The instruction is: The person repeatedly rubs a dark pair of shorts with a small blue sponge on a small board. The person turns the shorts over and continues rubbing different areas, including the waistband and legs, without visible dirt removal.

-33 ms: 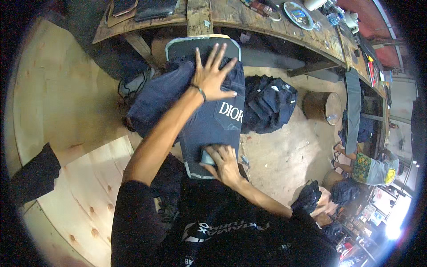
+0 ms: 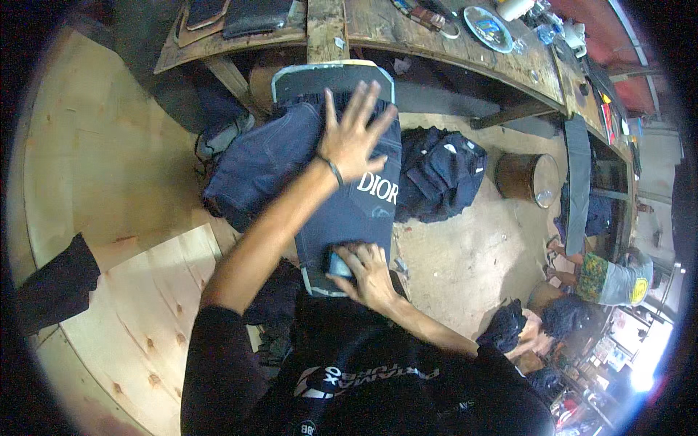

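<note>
over the denim garment (image 2: 267, 161), the left hand (image 2: 352, 147) spreads its fingers; lower on it, the right hand (image 2: 371, 277) grips a bluish block (image 2: 339, 266); uneven pressure could pucker cloth.

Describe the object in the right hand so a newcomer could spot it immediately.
In front of the wooden table, a long board partly covered in navy denim runs down the picture. Near its lower end, the right hand holds a small block, pale blue against the surrounding denim.
</note>
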The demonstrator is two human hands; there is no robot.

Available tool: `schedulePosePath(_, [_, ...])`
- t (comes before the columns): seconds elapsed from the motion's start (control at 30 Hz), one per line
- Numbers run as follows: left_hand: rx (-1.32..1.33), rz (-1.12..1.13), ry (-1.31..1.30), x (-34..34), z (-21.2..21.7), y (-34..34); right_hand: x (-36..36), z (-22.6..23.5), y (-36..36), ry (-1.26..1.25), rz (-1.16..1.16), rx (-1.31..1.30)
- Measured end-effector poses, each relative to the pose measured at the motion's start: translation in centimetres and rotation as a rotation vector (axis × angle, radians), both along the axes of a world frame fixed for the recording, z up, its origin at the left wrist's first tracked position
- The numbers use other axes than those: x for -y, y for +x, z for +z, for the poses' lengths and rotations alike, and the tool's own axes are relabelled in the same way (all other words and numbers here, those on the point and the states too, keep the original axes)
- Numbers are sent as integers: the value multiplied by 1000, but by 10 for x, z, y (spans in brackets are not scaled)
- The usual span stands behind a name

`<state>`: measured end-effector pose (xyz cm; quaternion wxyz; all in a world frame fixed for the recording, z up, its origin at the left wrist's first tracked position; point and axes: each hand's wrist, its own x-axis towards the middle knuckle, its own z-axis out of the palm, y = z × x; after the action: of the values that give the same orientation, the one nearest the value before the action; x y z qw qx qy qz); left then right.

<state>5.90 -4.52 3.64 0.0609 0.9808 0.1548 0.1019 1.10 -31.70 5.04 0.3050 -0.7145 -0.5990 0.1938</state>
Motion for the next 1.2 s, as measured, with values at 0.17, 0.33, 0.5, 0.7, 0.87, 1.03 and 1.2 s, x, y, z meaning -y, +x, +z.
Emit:
schedulePosePath(0.17, [-38,224,-149,27,-12,-24,-1,-3,25,6,210,-97])
schedulePosePath(0.33, [71,230,-234,14,-36,-26,-13,-19,47,-8,-74,41])
schedulePosePath(0.5, [53,250,-205,13,-33,-19,-9,-16,56,-195,-22,-101])
schedulePosePath(0.7, [114,221,-234,17,-31,-25,1,-9,45,106,64,-116])
schedulePosePath(0.87, [70,231,-194,9,-32,-19,-56,-9,86,212,-234,36])
schedulePosePath(1.03, [171,219,-180,13,-11,-21,-60,-16,106,-70,-76,-109])
schedulePosePath(1.2, [375,697,-79,77,-17,-92,-100,-25,137,389,-400,3])
